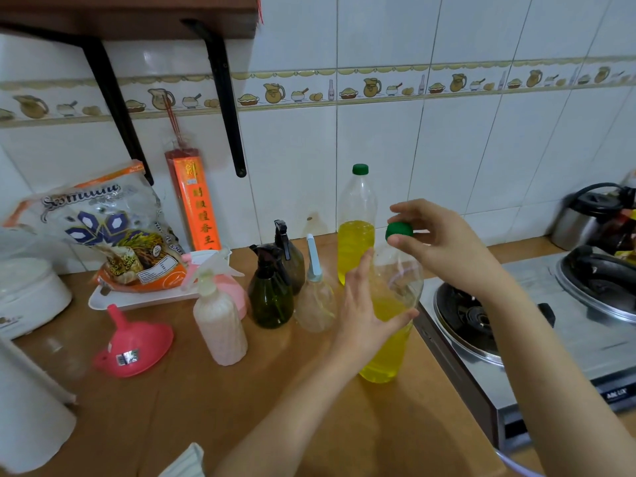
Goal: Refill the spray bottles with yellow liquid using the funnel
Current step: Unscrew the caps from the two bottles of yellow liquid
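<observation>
Yellow-liquid bottle [389,325]: counter edge beside stove [537,325], half full. Left hand [364,315] wraps its body; right hand [437,242] pinches green cap [399,231]. Advice: brace bottle upright while unscrewing. Funnel [134,342], spray bottles [272,290] left.

The wooden counter [213,401] carries a pink funnel [136,342] at 9 o'clock, spray bottles [270,287] at centre, two yellow-liquid bottles [356,235] just right, a white tray [137,299] at 10 and a stove [537,325] at 3.
</observation>
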